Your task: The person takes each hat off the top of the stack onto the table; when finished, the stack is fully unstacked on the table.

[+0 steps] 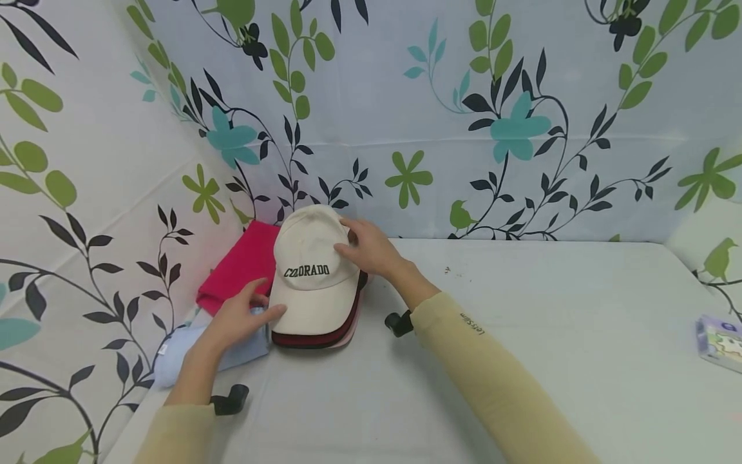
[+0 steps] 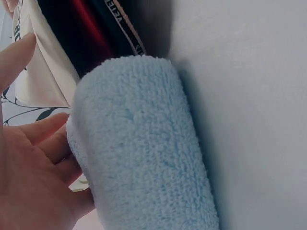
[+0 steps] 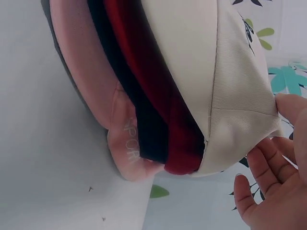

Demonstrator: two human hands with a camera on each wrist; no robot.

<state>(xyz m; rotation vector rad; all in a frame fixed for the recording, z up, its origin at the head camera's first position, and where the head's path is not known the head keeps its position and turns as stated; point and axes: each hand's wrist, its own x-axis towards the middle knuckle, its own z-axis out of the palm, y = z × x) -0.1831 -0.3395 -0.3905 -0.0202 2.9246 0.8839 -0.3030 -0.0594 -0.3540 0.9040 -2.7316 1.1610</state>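
Four caps [image 3: 180, 38] at least are nested together left of centre, toward the far side of the white table [image 1: 522, 335]: a cream cap [image 1: 315, 306] with COLORADO on it on top, then a dark red cap [image 3: 184, 148], a black-looking cap [image 3: 151, 136] and a pink cap [image 3: 81, 62]. My right hand [image 1: 373, 248] has the cream crown pinched on its right side between thumb and fingers. My left hand [image 1: 237, 319] isn't closed round anything, fingers loose, thumb by the brim's left edge. I'd call this step adjusting the stack, tbh. Next move probably calls for even pressure from both sides so the lower caps don't slide out, and for not bumping the rolled blue towel [image 2: 144, 143] at my left fingers. Just beyond that towel, left of the caps, is a bright red cloth [image 1: 246, 264]. Way over at the right edge sits a small purple-and-white packet [image 1: 720, 345], and a leafy printed sheet [image 1: 359, 96] hangs along the far side.
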